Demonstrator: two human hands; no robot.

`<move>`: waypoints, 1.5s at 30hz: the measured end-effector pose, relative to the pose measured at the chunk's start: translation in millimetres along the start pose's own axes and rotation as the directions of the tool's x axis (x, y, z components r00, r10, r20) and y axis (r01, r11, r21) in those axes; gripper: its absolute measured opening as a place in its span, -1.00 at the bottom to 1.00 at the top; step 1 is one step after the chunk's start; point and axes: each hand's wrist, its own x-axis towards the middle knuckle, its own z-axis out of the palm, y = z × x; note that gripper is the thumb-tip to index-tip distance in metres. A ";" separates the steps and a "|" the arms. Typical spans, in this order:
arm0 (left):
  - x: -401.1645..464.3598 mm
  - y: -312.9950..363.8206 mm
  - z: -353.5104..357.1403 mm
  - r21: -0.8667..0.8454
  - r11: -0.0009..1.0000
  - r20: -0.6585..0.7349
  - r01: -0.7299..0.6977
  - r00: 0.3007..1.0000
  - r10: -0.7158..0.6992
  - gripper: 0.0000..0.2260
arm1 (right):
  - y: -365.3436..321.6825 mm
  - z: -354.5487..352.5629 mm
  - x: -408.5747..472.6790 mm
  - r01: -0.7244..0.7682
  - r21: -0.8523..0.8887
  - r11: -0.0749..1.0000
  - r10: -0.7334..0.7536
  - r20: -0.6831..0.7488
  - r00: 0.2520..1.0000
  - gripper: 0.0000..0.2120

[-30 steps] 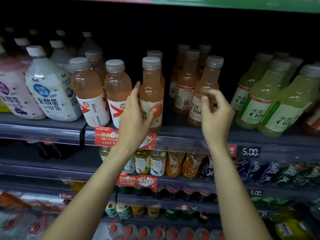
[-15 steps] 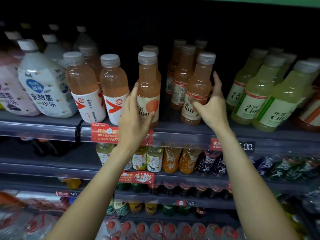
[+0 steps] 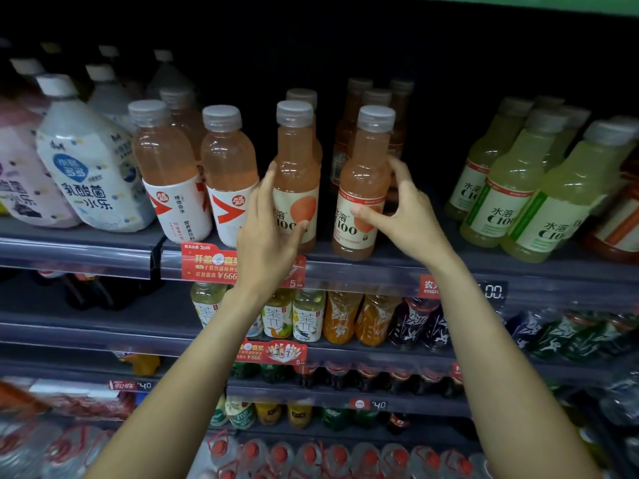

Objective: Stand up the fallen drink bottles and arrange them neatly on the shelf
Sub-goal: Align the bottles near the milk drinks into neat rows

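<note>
Two upright peach C100 bottles stand at the front of the top shelf [image 3: 397, 267]. My left hand [image 3: 268, 233] wraps the lower label of the left peach bottle [image 3: 296, 160], thumb on its front. My right hand [image 3: 403, 216] grips the right peach bottle [image 3: 364, 167], thumb on the label and fingers behind it. More peach bottles stand in rows behind both.
Left of my hands stand two pink vitamin bottles [image 3: 228, 167] and white yoghurt-drink bottles [image 3: 86, 167]. Green C100 bottles [image 3: 539, 195] lean at the right. Red price tags [image 3: 211, 264] hang on the shelf edge. Lower shelves hold tea, juice and water bottles.
My right hand has closed around the right peach bottle, which now stands straighter and nearer the left one. My left hand has stayed on the left bottle.
</note>
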 end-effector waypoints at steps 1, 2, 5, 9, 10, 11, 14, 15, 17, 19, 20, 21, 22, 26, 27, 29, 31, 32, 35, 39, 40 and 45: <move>-0.6 0.1 -0.1 0.001 1.000 0.004 0.005 1.000 -0.005 -0.27 | 0.0 1.5 -0.3 -0.001 -0.001 1.000 0.001 -0.007 1.000 -0.26; -0.8 -0.3 -0.1 0.002 1.000 0.005 0.011 1.000 -0.011 -0.26 | -0.3 2.4 -0.4 0.000 -0.001 1.000 0.000 -0.012 1.000 -0.25; -0.9 -1.3 0.4 -0.003 1.000 0.000 0.008 1.000 -0.008 -0.24 | 0.7 3.7 -0.9 0.012 0.004 1.000 -0.012 -0.011 1.000 -0.24; -9.1 4.2 -0.6 0.017 1.000 0.022 0.004 1.000 -0.004 -0.26 | 0.2 4.6 -3.0 0.002 0.042 0.999 -0.003 0.014 1.000 -0.25; -13.6 6.9 -1.2 0.034 0.999 0.018 0.004 1.000 -0.004 -0.27 | 0.4 4.8 -3.1 -0.002 0.056 0.998 0.001 0.021 1.000 -0.27; -17.7 10.0 -2.1 0.046 0.999 -0.005 -0.009 1.000 0.010 -0.31 | 1.0 5.6 -2.3 -0.004 0.068 0.998 0.002 0.028 1.000 -0.29; -20.2 25.6 -3.5 0.036 0.991 -0.091 -0.126 0.987 0.129 -0.46 | 3.3 6.3 -2.6 0.005 0.081 0.997 -0.008 0.044 0.999 -0.32; -16.2 32.1 -3.5 0.021 0.987 -0.099 -0.160 0.982 0.162 -0.50 | 5.3 5.5 -2.3 0.010 0.088 0.996 -0.015 0.055 0.998 -0.33; -5.3 45.1 -2.7 -0.013 0.980 -0.078 -0.200 0.977 0.198 -0.52 | 8.8 1.0 -1.1 0.029 0.131 0.991 -0.035 0.040 0.999 -0.39; 5.8 55.0 1.3 -0.015 0.976 -0.032 -0.216 0.976 0.215 -0.48 | 13.2 -7.2 3.7 0.064 0.191 0.980 -0.047 -0.092 0.995 -0.52; 10.1 58.7 5.2 0.005 0.975 -0.007 -0.224 0.975 0.224 -0.45 | 16.0 -12.7 8.8 0.086 0.197 0.977 -0.050 -0.183 0.982 -0.59; 13.1 61.4 9.0 0.035 0.973 0.015 -0.229 0.973 0.229 -0.42 | 19.4 -16.7 15.8 0.096 0.183 0.978 -0.047 -0.258 0.965 -0.64; 16.2 64.1 14.0 0.067 0.971 0.031 -0.231 0.973 0.229 -0.38 | 20.9 -21.2 24.2 0.094 0.163 0.982 -0.040 -0.306 0.951 -0.68; 23.5 68.2 29.4 0.185 0.963 0.036 -0.197 0.980 0.194 -0.26 | 17.8 -24.0 62.8 0.031 0.094 0.995 -0.002 -0.292 0.956 -0.72; 24.3 69.3 32.3 0.192 0.965 0.028 -0.179 0.984 0.177 -0.24 | 15.3 -23.5 70.1 0.011 0.078 0.997 0.009 -0.252 0.968 -0.72; 24.8 70.7 36.3 0.182 0.972 0.020 -0.152 0.988 0.151 -0.21 | 10.3 -21.5 79.2 0.004 0.080 0.997 0.009 -0.157 0.988 -0.71; 23.5 70.8 38.6 0.201 0.967 0.012 -0.158 0.987 0.159 -0.25 | 7.1 -19.5 85.2 0.014 0.082 0.997 -0.005 -0.103 0.995 -0.76; 22.6 70.7 39.1 0.208 0.966 0.012 -0.157 0.987 0.158 -0.27 | 6.5 -19.0 87.1 0.013 0.074 0.997 -0.006 -0.086 0.996 -0.81; 22.2 71.5 40.2 0.213 0.967 0.025 -0.137 0.991 0.135 -0.28 | 7.5 -18.1 89.0 0.021 0.029 0.999 -0.019 -0.059 0.998 -0.82; 21.1 71.4 40.4 0.223 0.967 0.038 -0.125 0.992 0.119 -0.28 | 12.8 -24.7 83.7 -0.004 -0.004 1.000 0.003 -0.093 0.996 -0.71; 20.7 71.2 40.3 0.227 0.966 0.039 -0.123 0.992 0.117 -0.29 | 14.2 -28.4 81.9 -0.008 -0.009 1.000 0.007 -0.089 0.996 -0.63; 20.8 73.8 39.7 0.258 0.958 0.026 -0.123 0.992 0.120 -0.33 | 22.4 -52.4 72.3 -0.099 -0.127 0.987 0.080 -0.148 0.986 -0.50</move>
